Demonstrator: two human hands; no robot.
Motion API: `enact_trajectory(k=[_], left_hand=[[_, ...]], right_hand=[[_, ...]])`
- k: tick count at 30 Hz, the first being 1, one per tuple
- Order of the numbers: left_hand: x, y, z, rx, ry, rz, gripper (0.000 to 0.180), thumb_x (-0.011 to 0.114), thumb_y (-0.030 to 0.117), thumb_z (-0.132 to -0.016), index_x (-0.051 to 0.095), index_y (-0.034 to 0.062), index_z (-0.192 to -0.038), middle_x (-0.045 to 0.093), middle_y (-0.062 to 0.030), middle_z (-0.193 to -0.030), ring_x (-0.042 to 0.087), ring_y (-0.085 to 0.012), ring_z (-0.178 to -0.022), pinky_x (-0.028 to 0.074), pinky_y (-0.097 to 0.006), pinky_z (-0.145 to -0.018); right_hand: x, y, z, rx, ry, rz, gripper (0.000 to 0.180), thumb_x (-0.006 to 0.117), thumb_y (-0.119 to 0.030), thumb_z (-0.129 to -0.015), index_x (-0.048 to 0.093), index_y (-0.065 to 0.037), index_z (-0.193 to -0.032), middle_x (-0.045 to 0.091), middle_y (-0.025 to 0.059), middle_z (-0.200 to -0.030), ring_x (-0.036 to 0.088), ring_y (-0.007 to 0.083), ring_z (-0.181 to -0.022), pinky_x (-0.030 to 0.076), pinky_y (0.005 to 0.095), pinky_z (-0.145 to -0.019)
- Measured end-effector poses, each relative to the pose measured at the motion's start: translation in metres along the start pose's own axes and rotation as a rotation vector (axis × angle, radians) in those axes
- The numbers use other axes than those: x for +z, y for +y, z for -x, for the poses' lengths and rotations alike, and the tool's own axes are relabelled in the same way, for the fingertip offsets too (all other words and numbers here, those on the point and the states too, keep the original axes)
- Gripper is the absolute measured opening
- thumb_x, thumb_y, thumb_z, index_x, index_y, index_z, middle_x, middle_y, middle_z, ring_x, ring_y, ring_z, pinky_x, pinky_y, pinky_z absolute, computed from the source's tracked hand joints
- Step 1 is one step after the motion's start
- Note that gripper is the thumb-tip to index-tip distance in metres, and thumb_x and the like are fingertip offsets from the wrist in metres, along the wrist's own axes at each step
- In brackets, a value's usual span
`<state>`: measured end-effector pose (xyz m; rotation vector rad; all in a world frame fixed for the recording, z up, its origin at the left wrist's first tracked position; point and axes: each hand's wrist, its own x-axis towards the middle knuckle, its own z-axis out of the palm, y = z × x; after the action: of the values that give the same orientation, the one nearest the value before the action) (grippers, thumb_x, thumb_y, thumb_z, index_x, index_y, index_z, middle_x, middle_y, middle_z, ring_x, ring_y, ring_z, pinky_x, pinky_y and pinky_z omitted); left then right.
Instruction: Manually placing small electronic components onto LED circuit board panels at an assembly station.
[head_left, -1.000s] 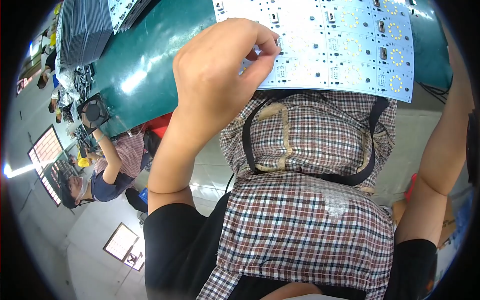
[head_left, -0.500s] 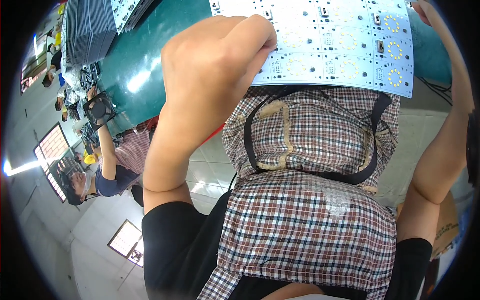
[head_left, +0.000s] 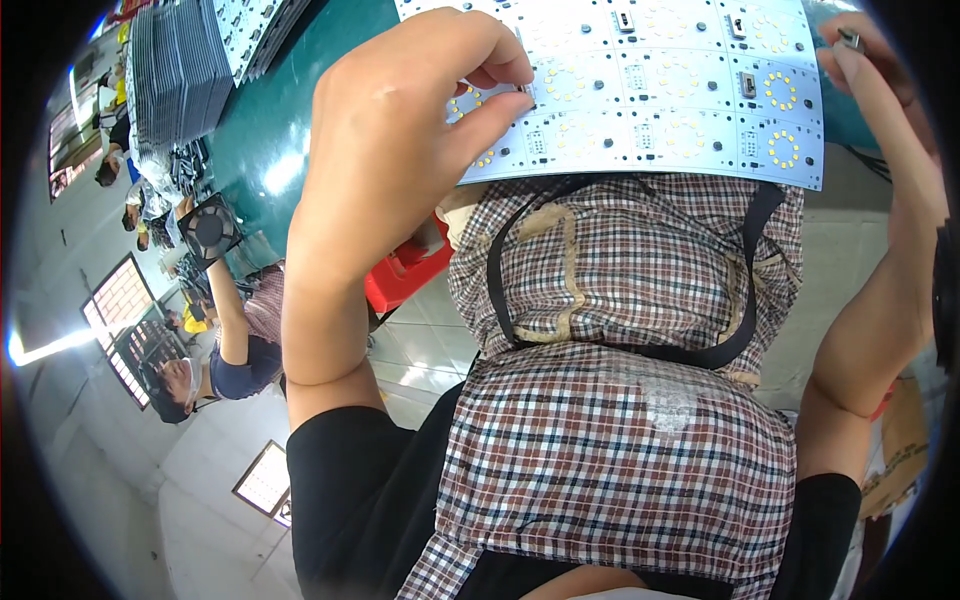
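A white circuit board panel [head_left: 690, 110], with rings of small yellow LEDs, lies at the table's near edge. Several small slide switches stand on it, one slide switch [head_left: 748, 85] near its right side. My left hand [head_left: 385, 130] is over the panel's left part, its thumb and forefinger pinched at the board's surface around a small part, seemingly a slide switch, mostly hidden by the fingertips. Off the panel's right edge, my right hand [head_left: 890, 80] is raised, pinching a small metal slide switch [head_left: 850, 38] between thumb and finger.
Stacked panels [head_left: 180, 80] stand at the far left on the green table [head_left: 265, 130]. Beyond, a co-worker [head_left: 235, 340] holds a black fan [head_left: 210, 230]. A red plastic stool [head_left: 410, 270] is below the table, and a cardboard box [head_left: 895, 450] at the lower right.
My right hand has come further into view, now showing a slide switch in its fingers. The panel and my left hand have shifted slightly left in the picture, and the left fingertips show more plainly.
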<state>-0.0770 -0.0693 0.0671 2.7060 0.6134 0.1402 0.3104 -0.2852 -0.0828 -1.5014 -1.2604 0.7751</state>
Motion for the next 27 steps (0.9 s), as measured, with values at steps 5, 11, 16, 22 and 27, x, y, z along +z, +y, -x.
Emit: enact_trajectory(k=[5,11,16,22,27], left_hand=[[-0.001,-0.007,-0.008,-0.044,-0.07,0.105,0.014,0.08,-0.001,-0.081,0.071,0.0018,-0.091,0.074,-0.0037,-0.089,0.07,-0.0137,-0.08,0.056,-0.026,-0.071],[-0.007,-0.009,-0.006,-0.099,-0.144,0.133,0.014,0.077,-0.004,-0.082,0.069,0.0019,-0.092,0.073,-0.0031,-0.089,0.07,-0.0129,-0.081,0.055,-0.025,-0.071],[-0.004,-0.006,-0.011,-0.032,-0.162,0.1,0.015,0.077,-0.005,-0.081,0.069,0.0022,-0.092,0.074,-0.0033,-0.09,0.071,-0.0126,-0.082,0.056,-0.025,-0.07],[0.009,0.003,0.001,0.078,0.022,-0.118,0.017,0.08,-0.006,-0.077,0.075,0.0032,-0.091,0.075,-0.0061,-0.09,0.073,-0.0169,-0.079,0.057,-0.025,-0.066],[0.012,-0.001,0.014,0.104,0.157,-0.13,0.019,0.08,-0.004,-0.076,0.077,0.0065,-0.092,0.075,-0.0062,-0.091,0.072,-0.0219,-0.079,0.056,-0.03,-0.067]], right_hand=[[0.074,-0.095,-0.008,0.032,-0.016,-0.034,0.01,0.062,0.008,-0.093,0.062,0.005,-0.103,0.065,0.0108,-0.106,0.066,0.0136,-0.096,0.056,0.0256,-0.085],[0.109,-0.115,-0.018,0.033,-0.071,-0.103,0.011,0.061,0.009,-0.095,0.061,0.005,-0.106,0.064,0.0109,-0.111,0.066,0.0134,-0.099,0.056,0.0252,-0.088],[0.108,-0.142,-0.026,0.251,-0.137,0.015,0.01,0.061,0.009,-0.095,0.062,0.005,-0.105,0.065,0.0097,-0.107,0.067,0.0128,-0.097,0.056,0.0249,-0.089],[0.105,-0.137,-0.018,0.05,-0.062,-0.231,0.014,0.061,0.008,-0.095,0.063,0.005,-0.108,0.066,0.0086,-0.107,0.068,0.0132,-0.098,0.057,0.0256,-0.089],[0.115,-0.133,-0.021,0.134,0.076,-0.214,0.027,0.063,0.006,-0.095,0.064,0.006,-0.123,0.069,0.0103,-0.107,0.072,0.0158,-0.096,0.058,0.0265,-0.086]])
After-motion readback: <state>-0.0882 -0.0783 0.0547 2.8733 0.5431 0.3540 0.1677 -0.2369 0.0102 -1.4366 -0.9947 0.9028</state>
